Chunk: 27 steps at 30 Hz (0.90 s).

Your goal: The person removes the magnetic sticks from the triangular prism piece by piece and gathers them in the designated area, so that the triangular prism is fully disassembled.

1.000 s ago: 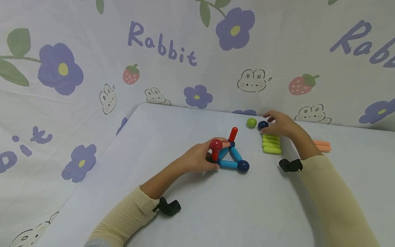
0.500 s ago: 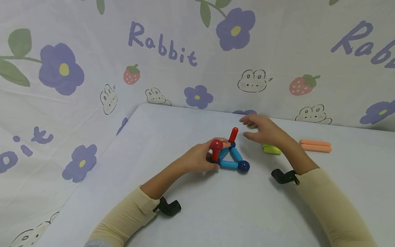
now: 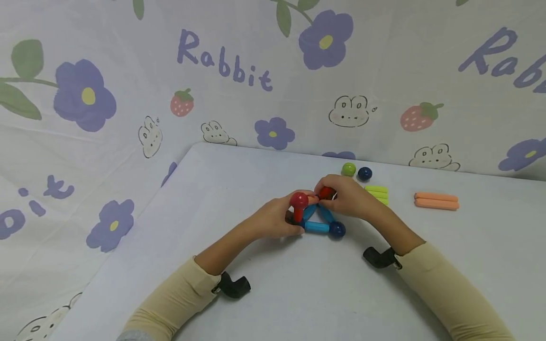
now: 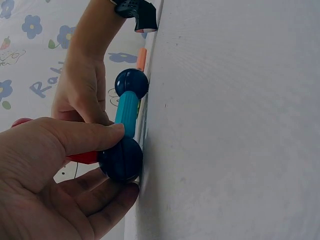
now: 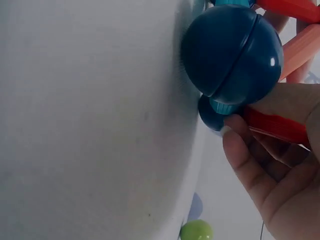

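A triangle of light blue rods and dark blue balls lies on the table in the head view. At its left corner my left hand grips a dark blue ball, the thumb across its joint with a light blue rod. From that corner rises a red rod topped by a red ball. My right hand pinches another red rod at the back corner, its fingertips beside the dark blue ball there. A salmon rod slants between the red rods. Fingers partly hide the back corner.
Behind the right hand lie a green ball and a loose dark blue ball. Yellow-green rods, partly covered by the right hand, lie beside them. Two salmon rods are farther right. A printed cloth hangs behind the table.
My right hand has left the loose dark blue ball at the back, passed over the green ball and come to the back corner's red rod. The left hand has stayed in place.
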Tool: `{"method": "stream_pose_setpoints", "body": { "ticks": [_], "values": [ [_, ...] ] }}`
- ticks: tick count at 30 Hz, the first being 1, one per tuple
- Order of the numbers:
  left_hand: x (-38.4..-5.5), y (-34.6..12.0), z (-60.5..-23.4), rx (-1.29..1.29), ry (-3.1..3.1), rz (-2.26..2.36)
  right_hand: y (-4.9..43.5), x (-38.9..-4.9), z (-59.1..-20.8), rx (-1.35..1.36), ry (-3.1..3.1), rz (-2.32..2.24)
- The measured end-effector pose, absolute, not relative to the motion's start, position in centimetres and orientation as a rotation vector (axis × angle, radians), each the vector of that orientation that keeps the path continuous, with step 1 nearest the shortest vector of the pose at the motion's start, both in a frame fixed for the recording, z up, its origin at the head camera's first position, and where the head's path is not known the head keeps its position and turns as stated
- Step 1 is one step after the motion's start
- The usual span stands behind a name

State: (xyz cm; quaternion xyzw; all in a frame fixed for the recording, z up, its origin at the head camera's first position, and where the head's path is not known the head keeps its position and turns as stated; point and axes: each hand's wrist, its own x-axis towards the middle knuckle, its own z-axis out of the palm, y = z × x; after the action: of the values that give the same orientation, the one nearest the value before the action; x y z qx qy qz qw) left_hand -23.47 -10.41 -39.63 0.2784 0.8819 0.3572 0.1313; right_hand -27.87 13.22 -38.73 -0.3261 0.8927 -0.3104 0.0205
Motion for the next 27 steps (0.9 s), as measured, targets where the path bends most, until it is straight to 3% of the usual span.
{"method": "stream_pose_setpoints", "body": {
  "ticks": [17, 27],
  "values": [
    [-23.3, -10.3, -39.6, 0.799, 2.549, 1.051, 13.4, -27.7, -38.5, -0.859, 2.837, -0.931],
    [-23.3, -10.3, -39.8, 0.732, 2.566, 1.03, 14.5, -26.9, -37.2, -0.945, 2.686, -0.898]
  ]
}}
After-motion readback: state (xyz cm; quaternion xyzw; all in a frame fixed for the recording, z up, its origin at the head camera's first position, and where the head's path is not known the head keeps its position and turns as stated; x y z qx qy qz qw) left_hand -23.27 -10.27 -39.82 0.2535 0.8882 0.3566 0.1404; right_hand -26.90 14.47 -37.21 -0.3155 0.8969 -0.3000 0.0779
